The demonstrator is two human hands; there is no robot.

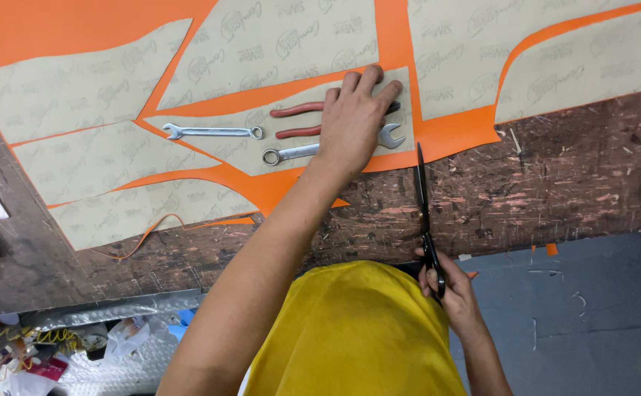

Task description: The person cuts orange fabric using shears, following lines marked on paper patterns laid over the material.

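Scissors (424, 220), gripped by right hand (448, 290), could veer if left hand (355, 117), fingers flat and together, lets the pattern paper (262, 150) slip.

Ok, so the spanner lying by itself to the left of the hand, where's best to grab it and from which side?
Grip the lone spanner at the middle of its slim shaft, coming straight down from above. It lies flat on a paper pattern piece with bare space all round, its heads at either end. The left hand is closest; the right hand holds scissors.
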